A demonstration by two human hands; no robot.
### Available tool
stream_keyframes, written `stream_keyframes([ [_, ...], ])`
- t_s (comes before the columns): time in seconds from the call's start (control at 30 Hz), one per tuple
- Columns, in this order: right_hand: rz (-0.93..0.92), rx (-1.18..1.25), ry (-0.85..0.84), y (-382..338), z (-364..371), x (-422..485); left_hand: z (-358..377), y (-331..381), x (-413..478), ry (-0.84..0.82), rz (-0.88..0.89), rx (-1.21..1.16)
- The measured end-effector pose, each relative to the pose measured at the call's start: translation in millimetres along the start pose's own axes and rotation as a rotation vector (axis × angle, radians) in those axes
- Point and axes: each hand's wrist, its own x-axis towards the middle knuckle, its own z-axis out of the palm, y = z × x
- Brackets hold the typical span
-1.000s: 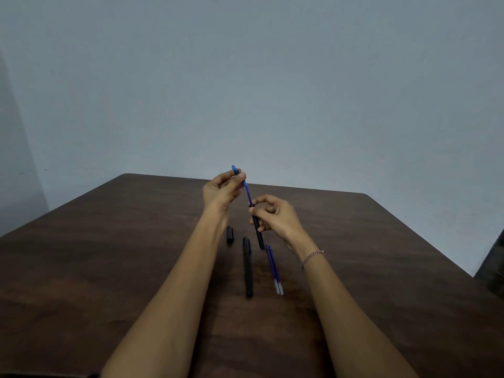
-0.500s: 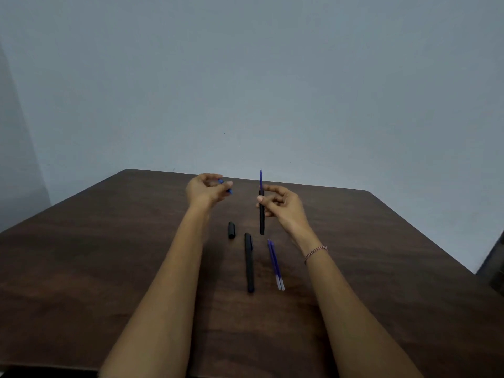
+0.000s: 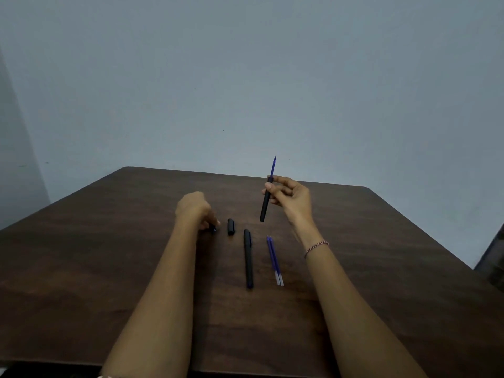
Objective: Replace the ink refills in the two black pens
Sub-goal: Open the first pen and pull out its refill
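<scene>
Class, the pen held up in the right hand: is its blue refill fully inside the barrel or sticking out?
Sticking out: the blue refill rises above the black barrel that the right hand pinches.

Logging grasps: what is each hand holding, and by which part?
The right hand pinches the black pen barrel near its upper end, below the protruding blue refill. The left hand curls over a small dark piece at the table; grip unclear.
</scene>
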Motion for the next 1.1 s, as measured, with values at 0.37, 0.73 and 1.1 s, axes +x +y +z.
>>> stream_keyframes([
  [0.37,0.024,-0.024,-0.003,2,0,-1,-3,0,0,0.371,0.083,-0.122],
  [0.73,0.066,-0.132,-0.082,7,4,-5,23,40,-24,0.059,0.463,-0.967],
  [1.1,0.084,-0.167,-0.087,7,4,-5,27,36,-19,-0.105,0.417,-1.024],
])
